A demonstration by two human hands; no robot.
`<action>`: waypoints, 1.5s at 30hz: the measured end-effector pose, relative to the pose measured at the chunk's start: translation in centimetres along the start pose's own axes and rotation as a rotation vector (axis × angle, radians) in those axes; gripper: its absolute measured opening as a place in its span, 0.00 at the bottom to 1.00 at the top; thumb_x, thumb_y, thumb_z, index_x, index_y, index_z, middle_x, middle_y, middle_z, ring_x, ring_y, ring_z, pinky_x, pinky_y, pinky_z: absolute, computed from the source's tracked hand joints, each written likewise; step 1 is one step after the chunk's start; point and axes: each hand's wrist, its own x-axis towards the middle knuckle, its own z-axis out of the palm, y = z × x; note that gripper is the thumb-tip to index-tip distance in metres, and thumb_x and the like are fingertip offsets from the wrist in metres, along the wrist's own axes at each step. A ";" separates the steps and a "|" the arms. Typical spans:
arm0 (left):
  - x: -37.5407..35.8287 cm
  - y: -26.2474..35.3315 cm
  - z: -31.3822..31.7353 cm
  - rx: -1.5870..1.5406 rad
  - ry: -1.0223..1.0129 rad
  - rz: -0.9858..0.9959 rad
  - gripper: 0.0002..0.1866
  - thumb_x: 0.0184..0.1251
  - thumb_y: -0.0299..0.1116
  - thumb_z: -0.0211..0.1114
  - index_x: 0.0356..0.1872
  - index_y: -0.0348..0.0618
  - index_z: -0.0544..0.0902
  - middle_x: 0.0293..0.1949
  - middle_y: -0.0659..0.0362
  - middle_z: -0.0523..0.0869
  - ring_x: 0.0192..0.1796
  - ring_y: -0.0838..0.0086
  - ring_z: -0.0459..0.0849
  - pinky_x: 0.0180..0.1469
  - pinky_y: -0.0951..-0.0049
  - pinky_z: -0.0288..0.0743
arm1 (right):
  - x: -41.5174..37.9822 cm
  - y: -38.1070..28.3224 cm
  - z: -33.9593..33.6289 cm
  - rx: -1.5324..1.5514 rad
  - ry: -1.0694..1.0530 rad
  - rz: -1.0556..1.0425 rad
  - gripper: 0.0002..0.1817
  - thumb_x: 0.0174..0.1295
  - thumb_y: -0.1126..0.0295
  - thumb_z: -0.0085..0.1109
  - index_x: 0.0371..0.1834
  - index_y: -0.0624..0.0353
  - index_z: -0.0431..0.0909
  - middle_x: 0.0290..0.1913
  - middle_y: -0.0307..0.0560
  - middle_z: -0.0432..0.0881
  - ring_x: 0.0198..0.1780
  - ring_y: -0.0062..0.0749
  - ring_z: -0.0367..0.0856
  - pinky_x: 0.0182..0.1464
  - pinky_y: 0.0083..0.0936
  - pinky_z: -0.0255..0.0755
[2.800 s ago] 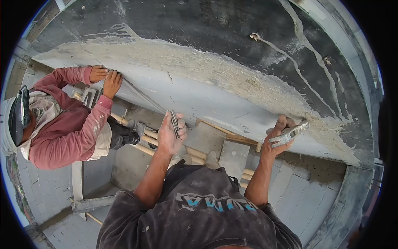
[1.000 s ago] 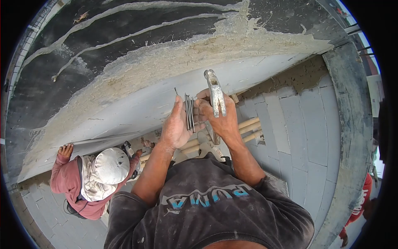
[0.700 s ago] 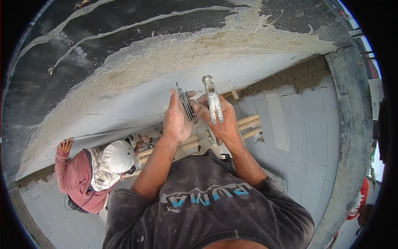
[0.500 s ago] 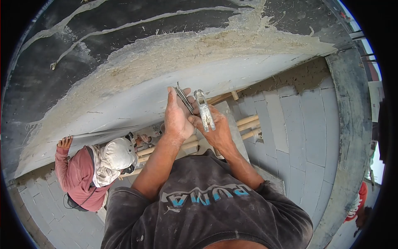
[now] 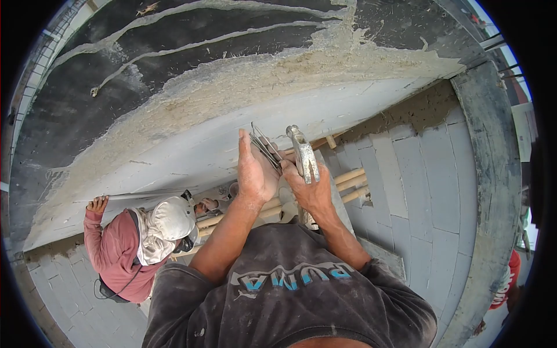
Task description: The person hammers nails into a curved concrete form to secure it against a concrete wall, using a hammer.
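Silver-grey metal nails (image 5: 265, 149), long and thin, lie in a loose slanting bundle in the left hand (image 5: 258, 177), which is cupped behind them with its thumb standing straight up, clear of the bundle. The right hand (image 5: 314, 192) is closed on a worn metal claw hammer (image 5: 301, 152), claws pointing back toward the wearer; its fingertips (image 5: 285, 165) meet the lower ends of the nails. The 2 hands are close together over a dusty charcoal T-shirt (image 5: 290, 301) with blue lettering.

Ahead of them stretches a smooth pale-grey wall (image 5: 203, 145), bordered by a rough beige mortar band (image 5: 243, 75) and a black panel (image 5: 191, 26) with 2 long pale streaks (image 5: 123, 31). At left, a co-worker in a dusty-pink sweatshirt (image 5: 119, 243) and white cap (image 5: 175, 217) has 1 hand (image 5: 97, 204) at the end of a pale straight bar (image 5: 139, 196). Round wooden poles (image 5: 351, 180) lie right of the hammer, beside grey blocks (image 5: 418, 191).
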 end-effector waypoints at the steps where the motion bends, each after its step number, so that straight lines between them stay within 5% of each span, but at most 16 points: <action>1: 0.0 0.2 -0.2 -0.008 -0.030 0.023 0.31 0.70 0.62 0.51 0.53 0.42 0.69 0.35 0.63 0.70 0.34 0.76 0.69 0.41 0.70 0.68 | -0.2 -0.7 -0.4 -0.010 -0.013 0.062 0.10 0.56 0.72 0.61 0.39 0.66 0.81 0.28 0.48 0.82 0.30 0.27 0.80 0.35 0.28 0.75; 7: -1.5 0.6 -0.4 0.416 -0.067 0.144 0.16 0.69 0.46 0.63 0.46 0.45 0.78 0.30 0.70 0.70 0.23 0.86 0.62 0.27 0.79 0.59 | -0.6 -2.3 -1.3 0.025 -0.013 0.073 0.09 0.57 0.70 0.62 0.34 0.67 0.80 0.26 0.46 0.81 0.28 0.25 0.78 0.33 0.27 0.73; 11: -2.0 1.7 0.7 0.324 -0.096 0.087 0.17 0.69 0.45 0.63 0.48 0.43 0.78 0.32 0.69 0.74 0.22 0.87 0.62 0.26 0.81 0.59 | -1.6 -3.4 -2.0 0.110 0.022 0.069 0.11 0.59 0.67 0.65 0.33 0.67 0.80 0.25 0.44 0.79 0.27 0.25 0.77 0.31 0.26 0.72; 12: -2.1 2.2 1.0 0.284 -0.115 0.061 0.17 0.70 0.44 0.62 0.50 0.43 0.77 0.33 0.68 0.75 0.21 0.87 0.63 0.26 0.81 0.60 | -2.3 -2.4 -2.2 0.196 0.000 0.131 0.19 0.62 0.58 0.65 0.41 0.63 0.74 0.25 0.39 0.75 0.22 0.18 0.69 0.25 0.18 0.65; 16: -2.2 3.8 1.6 0.108 -0.284 -0.030 0.15 0.74 0.41 0.57 0.53 0.43 0.75 0.35 0.66 0.81 0.19 0.88 0.64 0.25 0.82 0.62 | -4.7 -0.9 -2.7 0.530 0.007 0.284 0.15 0.66 0.59 0.61 0.39 0.58 0.69 0.24 0.36 0.68 0.18 0.18 0.61 0.22 0.20 0.61; 29: -1.7 4.7 2.6 0.067 -0.433 -0.081 0.15 0.75 0.41 0.55 0.57 0.50 0.75 0.37 0.67 0.82 0.19 0.90 0.64 0.25 0.83 0.61 | -13.3 4.7 0.5 0.883 -0.049 0.381 0.13 0.65 0.65 0.62 0.32 0.55 0.67 0.20 0.35 0.65 0.20 0.19 0.63 0.23 0.21 0.61; 35: -1.4 5.0 3.1 0.061 -0.394 -0.099 0.15 0.75 0.42 0.55 0.56 0.51 0.75 0.37 0.68 0.82 0.19 0.90 0.64 0.25 0.83 0.60 | -12.9 4.5 1.1 0.620 0.014 0.197 0.15 0.64 0.62 0.64 0.31 0.56 0.68 0.18 0.34 0.66 0.16 0.19 0.62 0.19 0.22 0.59; 41: -1.1 5.4 2.9 0.085 -0.404 -0.101 0.16 0.74 0.41 0.57 0.58 0.49 0.75 0.36 0.68 0.83 0.21 0.87 0.63 0.28 0.80 0.61 | -10.9 2.3 1.4 0.107 0.054 -0.116 0.18 0.62 0.56 0.65 0.27 0.57 0.71 0.24 0.35 0.71 0.26 0.19 0.67 0.29 0.22 0.64; 45: -0.7 5.3 2.9 0.086 -0.381 -0.078 0.16 0.74 0.41 0.56 0.57 0.48 0.75 0.37 0.67 0.82 0.21 0.86 0.63 0.27 0.80 0.61 | -9.4 2.3 1.9 0.082 0.011 -0.140 0.18 0.63 0.55 0.64 0.30 0.59 0.74 0.24 0.38 0.72 0.28 0.25 0.69 0.31 0.25 0.66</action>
